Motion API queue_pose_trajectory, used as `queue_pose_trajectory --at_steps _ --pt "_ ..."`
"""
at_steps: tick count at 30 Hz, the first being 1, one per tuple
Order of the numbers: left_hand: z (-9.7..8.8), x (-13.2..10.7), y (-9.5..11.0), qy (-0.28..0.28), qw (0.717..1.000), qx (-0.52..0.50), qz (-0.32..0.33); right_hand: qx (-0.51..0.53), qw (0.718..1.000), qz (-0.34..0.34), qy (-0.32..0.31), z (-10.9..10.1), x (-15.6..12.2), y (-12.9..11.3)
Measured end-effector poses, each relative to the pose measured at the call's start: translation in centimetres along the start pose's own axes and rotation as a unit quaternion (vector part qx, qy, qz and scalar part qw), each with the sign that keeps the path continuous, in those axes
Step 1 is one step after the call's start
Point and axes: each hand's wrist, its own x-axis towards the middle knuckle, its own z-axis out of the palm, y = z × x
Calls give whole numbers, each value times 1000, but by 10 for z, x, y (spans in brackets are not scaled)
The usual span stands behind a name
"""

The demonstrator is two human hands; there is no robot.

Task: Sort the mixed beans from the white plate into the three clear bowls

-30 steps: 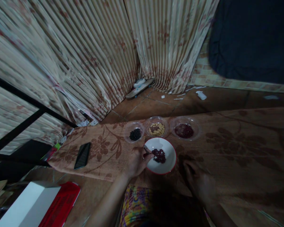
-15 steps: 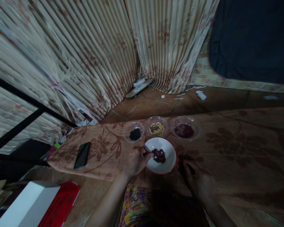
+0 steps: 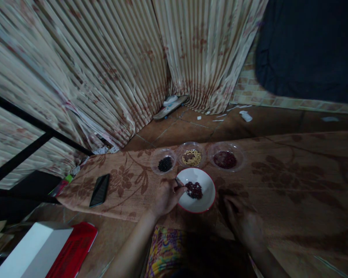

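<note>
A white bowl [image 3: 206,199] with a red rim stands on the cloth-covered table, a small heap of dark red beans [image 3: 194,190] in its middle. My left hand [image 3: 167,195] reaches over the bowl's left rim, thumb and forefinger closed at the edge of the heap; what is between the fingertips is too small to make out. To the right of the bowl my right hand [image 3: 243,220] rests on the cloth in shadow, fingers loosely apart and holding nothing visible. Behind the bowl are clear plastic dishes of black beans [image 3: 165,164], yellow beans [image 3: 195,160] and dark red beans [image 3: 225,159].
A black phone [image 3: 99,190] lies on the left part of the patterned tablecloth [image 3: 281,185]. Striped curtains [image 3: 127,69] hang beyond the table, with litter on the tiled floor [image 3: 185,127]. A white and red box [image 3: 43,247] sits at lower left, near a black metal frame [image 3: 50,133].
Hardly anything differs. The whole view has shifted very slightly, while both hands keep their places at the bowl and on the cloth.
</note>
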Motion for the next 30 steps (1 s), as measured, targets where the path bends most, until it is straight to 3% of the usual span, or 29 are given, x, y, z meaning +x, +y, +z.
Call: queue_pose_trajectory --at_steps 12,30 --pt "-2 1 0 -26 1000 -7 5 -1 1000 -17 1 0 1 2" --pt "2 2 2 -8 1000 12 -9 9 1000 3 -10 -1 0 -1"
